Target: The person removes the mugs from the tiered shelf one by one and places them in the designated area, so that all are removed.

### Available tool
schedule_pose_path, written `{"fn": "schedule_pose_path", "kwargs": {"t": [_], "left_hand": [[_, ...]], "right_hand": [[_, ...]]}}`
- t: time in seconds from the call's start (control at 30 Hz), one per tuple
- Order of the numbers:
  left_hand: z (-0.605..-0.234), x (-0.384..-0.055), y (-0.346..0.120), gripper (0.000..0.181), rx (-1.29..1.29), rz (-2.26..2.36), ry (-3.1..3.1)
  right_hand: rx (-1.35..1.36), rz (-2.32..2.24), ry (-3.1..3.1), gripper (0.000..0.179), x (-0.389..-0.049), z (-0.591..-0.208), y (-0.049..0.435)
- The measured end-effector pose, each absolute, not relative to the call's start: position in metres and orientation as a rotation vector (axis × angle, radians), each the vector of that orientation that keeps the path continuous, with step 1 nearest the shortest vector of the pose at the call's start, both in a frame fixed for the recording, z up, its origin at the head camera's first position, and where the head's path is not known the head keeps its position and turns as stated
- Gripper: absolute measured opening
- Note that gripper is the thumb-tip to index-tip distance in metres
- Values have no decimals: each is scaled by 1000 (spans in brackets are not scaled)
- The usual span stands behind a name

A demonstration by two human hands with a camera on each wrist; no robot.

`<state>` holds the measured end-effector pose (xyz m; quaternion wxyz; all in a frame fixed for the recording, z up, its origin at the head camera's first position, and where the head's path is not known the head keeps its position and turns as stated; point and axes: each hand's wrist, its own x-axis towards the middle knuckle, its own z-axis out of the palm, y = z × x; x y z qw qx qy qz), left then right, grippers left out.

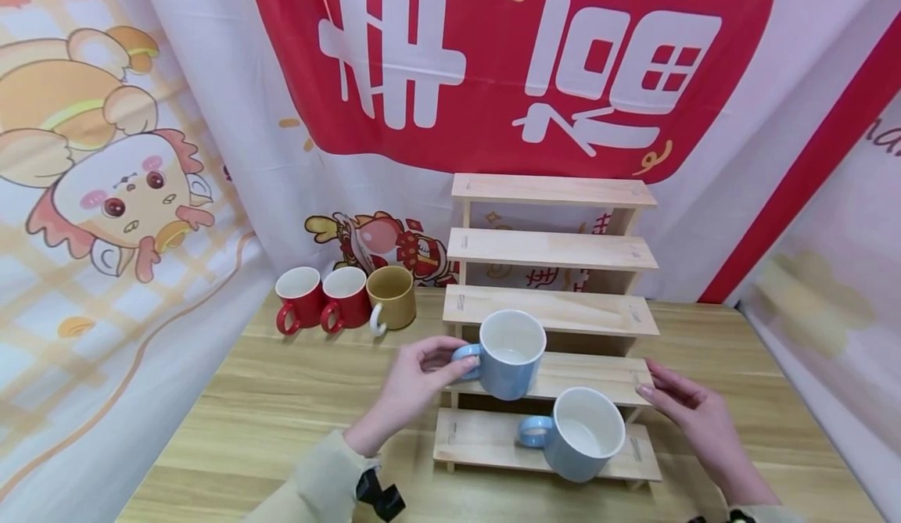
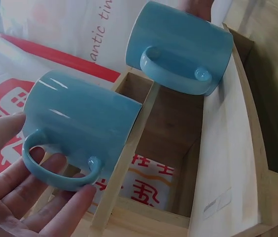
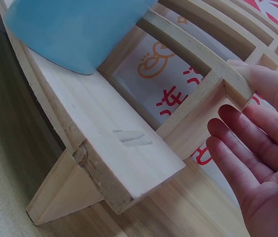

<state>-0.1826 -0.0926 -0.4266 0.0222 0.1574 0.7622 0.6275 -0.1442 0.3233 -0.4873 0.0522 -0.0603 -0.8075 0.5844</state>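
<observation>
A light-blue mug (image 1: 508, 374) with a white inside stands on the second step from the bottom of a wooden stepped rack (image 1: 556, 308). My left hand (image 1: 411, 386) holds its handle, thumb in front and fingers behind and below. Another light-blue mug (image 1: 580, 449) sits on the lowest step, its handle pointing left; the left wrist view shows both mugs' handles. At the right end of the second step, my right hand (image 1: 697, 421) grips the board with the thumb on top. In the right wrist view its other fingers (image 3: 237, 163) extend below the board end.
Two red mugs (image 1: 345, 296) and a tan mug (image 1: 392, 296) with a white handle stand in a row at the back left of the wooden table (image 1: 281, 406). Printed cloth (image 1: 394, 163) hangs behind the rack and along both sides.
</observation>
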Motion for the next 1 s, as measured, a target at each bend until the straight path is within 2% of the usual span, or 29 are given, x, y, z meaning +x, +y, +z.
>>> {"fn": "schedule_pose_path", "kwargs": {"t": [1.0], "left_hand": [[-424,-178,-82,21,397,2088,2282]], "right_hand": [[-174,1852,-2398,54,-145,-490,324]]}}
